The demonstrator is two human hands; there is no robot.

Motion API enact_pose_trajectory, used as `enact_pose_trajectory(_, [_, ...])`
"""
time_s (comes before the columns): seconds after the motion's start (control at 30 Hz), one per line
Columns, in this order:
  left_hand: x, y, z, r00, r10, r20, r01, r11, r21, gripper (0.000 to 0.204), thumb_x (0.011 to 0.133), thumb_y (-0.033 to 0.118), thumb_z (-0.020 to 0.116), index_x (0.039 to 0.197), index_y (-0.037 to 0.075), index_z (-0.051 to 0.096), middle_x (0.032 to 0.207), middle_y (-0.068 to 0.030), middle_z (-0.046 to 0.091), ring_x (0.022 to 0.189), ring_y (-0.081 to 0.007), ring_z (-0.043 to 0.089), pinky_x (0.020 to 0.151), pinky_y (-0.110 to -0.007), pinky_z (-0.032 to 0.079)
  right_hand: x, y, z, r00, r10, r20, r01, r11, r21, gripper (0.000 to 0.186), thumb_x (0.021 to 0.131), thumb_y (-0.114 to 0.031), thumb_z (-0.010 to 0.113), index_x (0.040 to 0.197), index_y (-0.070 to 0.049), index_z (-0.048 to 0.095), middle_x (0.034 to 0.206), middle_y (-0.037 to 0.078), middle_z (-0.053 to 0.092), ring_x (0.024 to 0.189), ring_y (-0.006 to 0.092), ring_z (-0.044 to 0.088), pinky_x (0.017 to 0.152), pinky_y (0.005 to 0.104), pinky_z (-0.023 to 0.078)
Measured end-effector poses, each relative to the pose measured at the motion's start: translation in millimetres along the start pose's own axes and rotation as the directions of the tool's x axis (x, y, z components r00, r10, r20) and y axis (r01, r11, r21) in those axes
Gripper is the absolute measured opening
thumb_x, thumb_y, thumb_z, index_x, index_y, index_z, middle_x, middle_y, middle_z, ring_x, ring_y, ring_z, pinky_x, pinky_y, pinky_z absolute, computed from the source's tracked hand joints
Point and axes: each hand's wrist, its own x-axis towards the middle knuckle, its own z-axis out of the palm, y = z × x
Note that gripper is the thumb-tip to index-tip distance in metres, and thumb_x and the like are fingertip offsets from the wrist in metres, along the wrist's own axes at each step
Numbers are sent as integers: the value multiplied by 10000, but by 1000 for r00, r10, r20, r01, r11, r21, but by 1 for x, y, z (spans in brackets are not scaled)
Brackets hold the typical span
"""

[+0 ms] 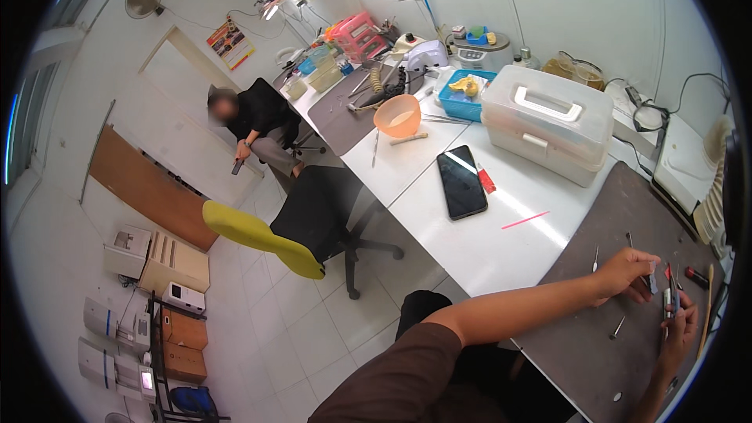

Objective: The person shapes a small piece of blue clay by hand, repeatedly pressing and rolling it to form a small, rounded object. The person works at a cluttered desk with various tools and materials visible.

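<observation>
Over the dark mat (576,329) at the right, both hands work close together. My left hand (623,272) is closed in a pinch on a small greyish piece (651,280), whose kind is too small to tell. Just nearer the rim, my right hand (683,330) grips a slim silver-and-white pen-like tool (668,302), its fingers partly hidden by the angle. A small red bit (667,272) shows between the two hands. Beside my left hand lies a thin metal hand tool (595,258), and a small metal tool with a wider head (617,328) rests below it.
A black phone (462,182), a pink stick (526,220) and a clear lidded box (544,121) are on the white table. Past them stand an orange bowl (398,115) and a blue basket (458,102). A green-backed chair (270,239) stands left; another person (262,121) sits beyond.
</observation>
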Motion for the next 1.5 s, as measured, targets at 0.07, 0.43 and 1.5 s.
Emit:
enact_pose_trajectory(0.07, [-3,5,7,999,-1,-47,-1,999,-38,456,1009,202,567,1408,-4,484,979,-115,668,785,-228,741,660,-320,617,1,-1,1,1000,-22,16,22,999,-32,188,1022,-229,599,1046,-53,539,1307,107,576,895,62,525,739,210,407])
enact_pose_trajectory(0.43, [6,5,-2,999,-16,-41,16,1000,0,213,981,175,557,1156,57,531,876,-80,663,594,-178,682,488,-271,538,5,22,-24,995,-93,-22,83,956,-280,295,1042,-219,568,1282,-53,612,1452,52,494,945,61,511,742,216,406])
enact_pose_trajectory(1.5, [-30,47,26,994,22,-104,40,832,553,277,996,152,619,1245,54,686,1075,-72,734,761,-73,572,681,-216,454,-4,-74,62,953,-262,154,301,885,-356,282,858,-32,764,1138,-56,738,1054,98,692,907,204,689,761,318,559])
